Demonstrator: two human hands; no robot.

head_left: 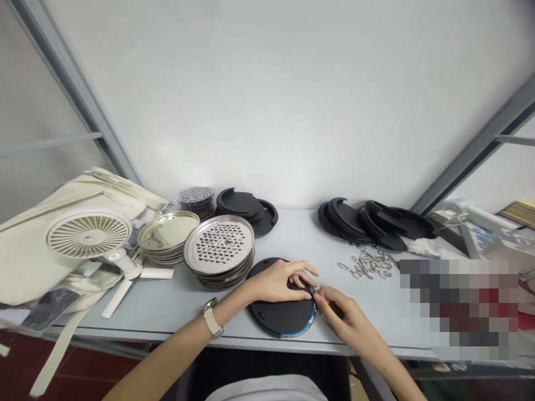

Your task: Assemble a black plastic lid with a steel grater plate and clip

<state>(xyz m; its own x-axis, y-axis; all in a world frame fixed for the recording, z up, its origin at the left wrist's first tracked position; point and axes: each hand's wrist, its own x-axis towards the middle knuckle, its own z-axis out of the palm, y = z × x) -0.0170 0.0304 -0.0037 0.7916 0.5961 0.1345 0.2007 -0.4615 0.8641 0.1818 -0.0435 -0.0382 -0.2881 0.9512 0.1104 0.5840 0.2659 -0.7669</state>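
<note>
A black round disc (278,317) with small slots lies near the table's front edge, and a blue strip (307,326) shows along its lower right rim. My left hand (284,281), wearing a pale-strapped watch, rests over the disc with thumb and fingers bent towards its right edge. My right hand (340,312) meets it there, thumb and forefinger pinched together. Between the fingertips a small metal clip (312,290) shows in part; the fingers cover the rest. Farther right lies a loose heap of similar metal clips (370,264).
Left of the disc stand a stack of perforated metal discs (219,245) and a stack of shiny round plates (169,231). Black round parts (351,217) lie along the wall, near a tub of small pieces (195,195). A white fan (90,236) and a cream bag (42,223) fill the left.
</note>
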